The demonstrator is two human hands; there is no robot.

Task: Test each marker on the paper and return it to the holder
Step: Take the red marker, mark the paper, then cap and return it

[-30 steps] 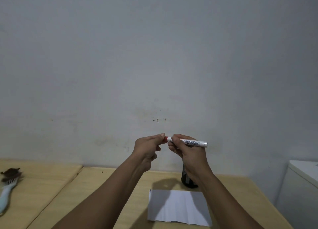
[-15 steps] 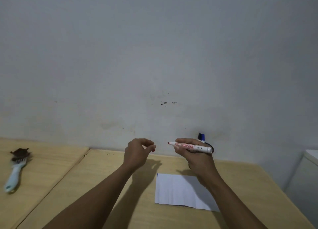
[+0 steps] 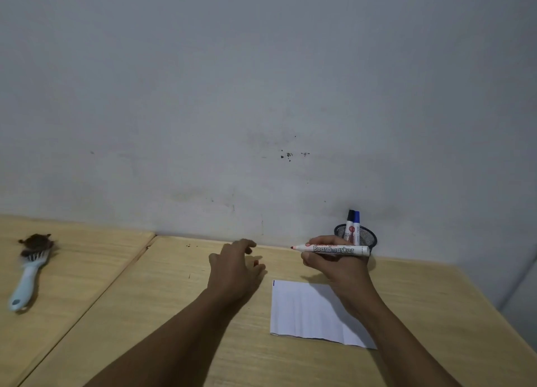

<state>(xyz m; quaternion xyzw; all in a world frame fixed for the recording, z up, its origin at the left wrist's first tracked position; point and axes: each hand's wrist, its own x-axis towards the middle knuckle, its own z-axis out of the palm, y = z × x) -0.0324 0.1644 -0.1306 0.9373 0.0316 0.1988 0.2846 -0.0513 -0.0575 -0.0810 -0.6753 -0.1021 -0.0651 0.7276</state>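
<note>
**Red marker uncapped and poised above the paper**

Your right hand [image 3: 338,266] is closed around the red marker [image 3: 334,249], holding it nearly level, bare tip pointing left, above the far edge of the paper [image 3: 308,311] and not touching it. That grip looks like a carrying hold rather than a writing one, so you will likely need to tip the nib down before it can mark the sheet.

Your left hand [image 3: 236,267] hangs loosely curled over the surface [image 3: 162,293], just left of the paper. A speck of red shows at the fingertips; it may be the cap, but it is too small to tell, so I cannot say whether that hand holds anything.

The paper lies flat near the front, with a short dark stroke at its top-left corner, which suggests one marker is already tested.

Behind your right hand, the mesh holder [image 3: 367,238] stands against the wall with a black marker [image 3: 350,221] and a blue marker [image 3: 356,222] upright inside.

Well off to the left lies a hairbrush [image 3: 29,270], clear of the work. Nothing stands between the nib and the sheet.
</note>
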